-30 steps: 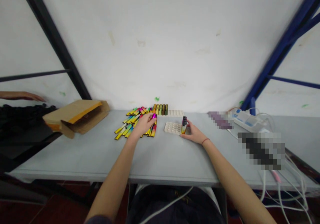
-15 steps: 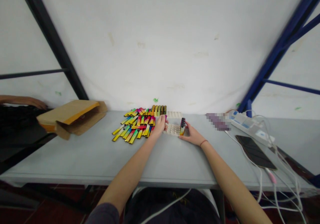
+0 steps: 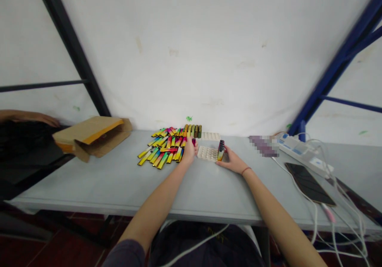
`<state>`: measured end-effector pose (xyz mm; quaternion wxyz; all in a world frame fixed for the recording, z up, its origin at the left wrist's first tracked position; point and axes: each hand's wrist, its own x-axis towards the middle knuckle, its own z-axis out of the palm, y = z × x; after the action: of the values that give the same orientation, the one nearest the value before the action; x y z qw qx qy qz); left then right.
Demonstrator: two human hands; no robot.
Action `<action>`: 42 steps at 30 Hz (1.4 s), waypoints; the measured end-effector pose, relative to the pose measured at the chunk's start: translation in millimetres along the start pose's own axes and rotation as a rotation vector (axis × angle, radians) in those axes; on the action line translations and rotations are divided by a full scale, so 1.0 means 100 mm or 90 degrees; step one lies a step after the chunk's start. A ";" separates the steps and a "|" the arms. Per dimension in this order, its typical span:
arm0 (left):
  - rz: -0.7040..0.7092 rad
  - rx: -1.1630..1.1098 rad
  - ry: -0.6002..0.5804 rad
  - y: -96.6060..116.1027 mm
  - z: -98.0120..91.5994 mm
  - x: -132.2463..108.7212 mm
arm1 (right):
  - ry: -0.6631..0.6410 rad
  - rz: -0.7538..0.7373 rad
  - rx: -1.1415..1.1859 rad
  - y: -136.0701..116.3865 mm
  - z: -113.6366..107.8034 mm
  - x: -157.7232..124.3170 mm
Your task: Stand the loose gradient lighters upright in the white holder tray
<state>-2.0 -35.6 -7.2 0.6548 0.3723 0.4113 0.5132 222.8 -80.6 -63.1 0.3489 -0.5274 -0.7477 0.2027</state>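
Observation:
My left hand (image 3: pixel 189 152) is closed round a small pink-topped stick (image 3: pixel 193 141) at the left edge of a white tray with round holes (image 3: pixel 206 153). A pile of several rainbow-coloured sticks (image 3: pixel 162 149) lies just left of that hand. My right hand (image 3: pixel 232 161) rests at the tray's right end, fingers curled beside the dark-topped sticks (image 3: pixel 221 150) standing upright in it. Whether it grips them or the tray is not clear.
A row of upright sticks (image 3: pixel 192 131) and a second white tray (image 3: pixel 210 136) stand by the wall. An open cardboard box (image 3: pixel 91 136) lies at the left. A phone (image 3: pixel 308 183), power strip (image 3: pixel 301 151) and cables are at the right. Another person's hand (image 3: pixel 44 119) shows at far left.
My left hand left the pile of sticks and moved right to the tray's left edge, carrying a pink-topped stick. My right hand stayed at the tray's right end.

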 end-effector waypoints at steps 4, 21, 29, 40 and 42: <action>0.040 -0.013 0.063 0.02 0.02 -0.01 | 0.003 -0.002 -0.005 0.01 0.00 0.00; 0.052 -0.061 0.084 -0.02 -0.04 -0.01 | -0.008 -0.001 -0.012 0.01 0.00 0.01; 0.092 -0.059 0.089 0.02 0.01 -0.04 | -0.013 0.011 -0.040 -0.04 -0.03 -0.01; 0.238 0.152 -0.032 -0.15 0.02 -0.04 | -0.025 -0.016 -0.029 -0.09 -0.05 -0.04; 0.351 0.269 -0.055 -0.18 0.02 -0.06 | -0.029 -0.023 -0.017 -0.09 -0.04 -0.03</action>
<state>6.2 -45.0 -21.9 0.4167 0.6183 0.3644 0.5578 220.6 -87.2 -55.1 0.3284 -0.5136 -0.7674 0.1985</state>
